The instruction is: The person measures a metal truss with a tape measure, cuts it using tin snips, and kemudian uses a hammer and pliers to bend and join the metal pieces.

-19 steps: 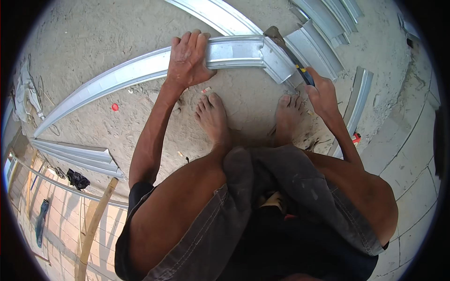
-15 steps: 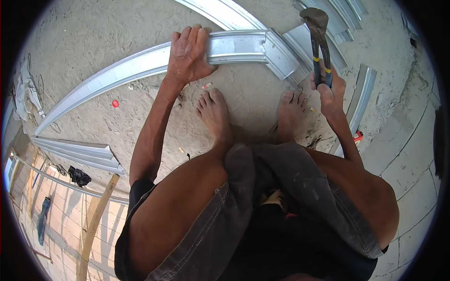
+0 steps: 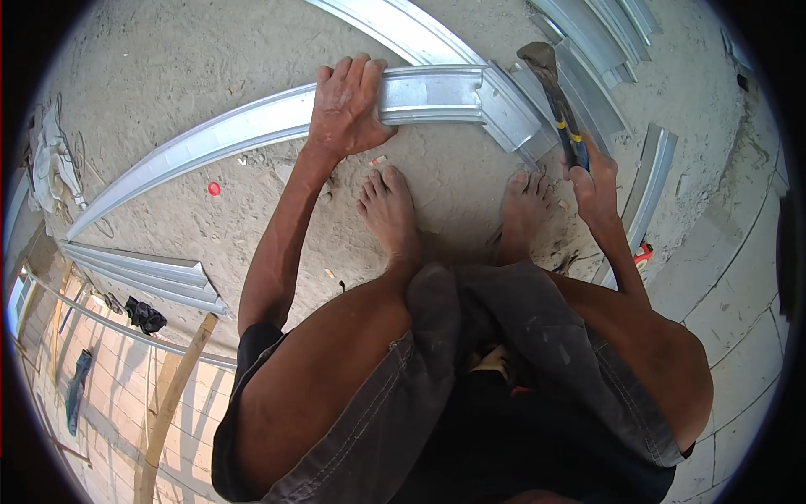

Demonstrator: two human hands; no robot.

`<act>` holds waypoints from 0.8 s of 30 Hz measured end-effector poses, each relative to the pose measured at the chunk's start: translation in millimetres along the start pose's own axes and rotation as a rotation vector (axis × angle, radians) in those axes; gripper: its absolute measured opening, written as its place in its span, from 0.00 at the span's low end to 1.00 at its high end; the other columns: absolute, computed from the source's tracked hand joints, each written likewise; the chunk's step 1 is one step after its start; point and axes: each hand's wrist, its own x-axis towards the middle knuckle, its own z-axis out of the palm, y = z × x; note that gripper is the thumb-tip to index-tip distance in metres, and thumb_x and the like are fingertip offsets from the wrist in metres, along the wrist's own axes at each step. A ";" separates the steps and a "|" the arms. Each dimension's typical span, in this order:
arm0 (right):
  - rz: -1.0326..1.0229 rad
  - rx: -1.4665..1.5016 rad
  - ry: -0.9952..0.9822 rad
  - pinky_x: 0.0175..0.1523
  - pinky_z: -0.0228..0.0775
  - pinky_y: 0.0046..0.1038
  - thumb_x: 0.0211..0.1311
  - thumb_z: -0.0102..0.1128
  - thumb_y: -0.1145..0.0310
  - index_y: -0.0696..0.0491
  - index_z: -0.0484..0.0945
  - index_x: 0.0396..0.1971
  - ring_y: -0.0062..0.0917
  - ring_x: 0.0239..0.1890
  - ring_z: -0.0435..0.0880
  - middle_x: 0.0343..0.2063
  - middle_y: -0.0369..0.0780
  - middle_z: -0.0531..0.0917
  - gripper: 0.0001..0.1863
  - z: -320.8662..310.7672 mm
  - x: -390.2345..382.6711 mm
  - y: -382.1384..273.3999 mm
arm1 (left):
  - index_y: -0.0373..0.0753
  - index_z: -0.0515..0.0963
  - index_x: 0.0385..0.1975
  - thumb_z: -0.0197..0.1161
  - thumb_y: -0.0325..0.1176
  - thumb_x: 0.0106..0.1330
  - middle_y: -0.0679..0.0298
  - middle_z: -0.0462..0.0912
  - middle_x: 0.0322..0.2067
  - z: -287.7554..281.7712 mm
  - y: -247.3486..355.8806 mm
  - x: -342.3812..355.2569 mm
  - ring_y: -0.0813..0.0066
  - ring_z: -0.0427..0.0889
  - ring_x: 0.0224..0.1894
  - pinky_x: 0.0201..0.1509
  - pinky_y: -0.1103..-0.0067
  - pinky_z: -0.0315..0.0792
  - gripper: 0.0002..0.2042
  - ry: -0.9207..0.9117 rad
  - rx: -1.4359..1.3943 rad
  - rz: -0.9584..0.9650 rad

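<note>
My left hand (image 3: 346, 109) is wrapped over a long silvery metal channel (image 3: 239, 123), fingers across its far edge and thumb at the near one. The channel runs leftward to the ground; at its right end it meets a short angled metal piece (image 3: 512, 118). My right hand (image 3: 596, 186) is closed round the dark blue, yellow-banded handles of a pair of pincers (image 3: 547, 80). Their dark head points away and tilts left, above that angled end. Whether the jaws touch the metal I cannot tell.
More metal channels (image 3: 600, 38) lie at the far right, and another strip (image 3: 655, 172) by my right arm. Stacked channels (image 3: 147, 273) lie at the left. A red cap (image 3: 214, 189), a wooden plank (image 3: 172, 403) and a black bag (image 3: 144, 315) are also around. My bare feet (image 3: 388, 210) stand near the channel.
The pincers' head has swung left and lower, closer to the channel's angled end, as my right hand turned. My left hand keeps its grip on the channel.
</note>
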 end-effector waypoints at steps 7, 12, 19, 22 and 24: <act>-0.027 -0.203 -0.011 0.44 0.68 0.43 0.50 0.47 0.73 0.59 0.71 0.50 0.50 0.34 0.78 0.32 0.55 0.80 0.23 13.9 3.1 -1.4 | 0.39 0.69 0.47 0.73 0.40 0.30 0.60 0.70 0.38 -1.7 2.0 -3.1 0.62 0.70 0.42 0.43 0.68 0.58 0.37 -0.012 -0.019 -0.019; -0.154 -0.518 0.007 0.39 0.71 0.38 0.48 0.48 0.73 0.60 0.71 0.49 0.45 0.29 0.80 0.28 0.52 0.80 0.24 13.3 19.5 -0.8 | 0.39 0.67 0.51 0.73 0.42 0.31 0.59 0.71 0.40 -6.2 -4.0 -0.2 0.61 0.71 0.44 0.45 0.67 0.60 0.40 -0.068 0.001 -0.005; -0.074 0.160 0.024 0.29 0.70 0.28 0.45 0.45 0.72 0.63 0.71 0.45 0.27 0.20 0.78 0.22 0.43 0.79 0.23 -6.1 3.5 -28.5 | 0.39 0.68 0.56 0.72 0.64 0.31 0.55 0.73 0.54 -45.6 -21.5 36.6 0.56 0.68 0.60 0.65 0.61 0.58 0.50 -0.552 -0.075 -0.123; 0.172 0.458 0.063 0.25 0.68 0.25 0.45 0.43 0.71 0.64 0.71 0.42 0.27 0.18 0.77 0.21 0.43 0.78 0.22 -7.8 16.4 -22.5 | 0.37 0.77 0.46 0.70 0.65 0.35 0.52 0.80 0.45 -46.1 -20.2 51.4 0.57 0.72 0.56 0.60 0.63 0.64 0.42 -0.728 -0.069 -0.161; 0.315 0.623 0.097 0.24 0.66 0.22 0.42 0.42 0.69 0.65 0.70 0.43 0.24 0.18 0.76 0.21 0.42 0.78 0.25 -3.5 21.0 -17.4 | 0.37 0.82 0.38 0.69 0.64 0.38 0.53 0.84 0.32 -31.1 -25.0 39.4 0.57 0.82 0.40 0.50 0.64 0.72 0.35 -0.638 -0.388 -0.388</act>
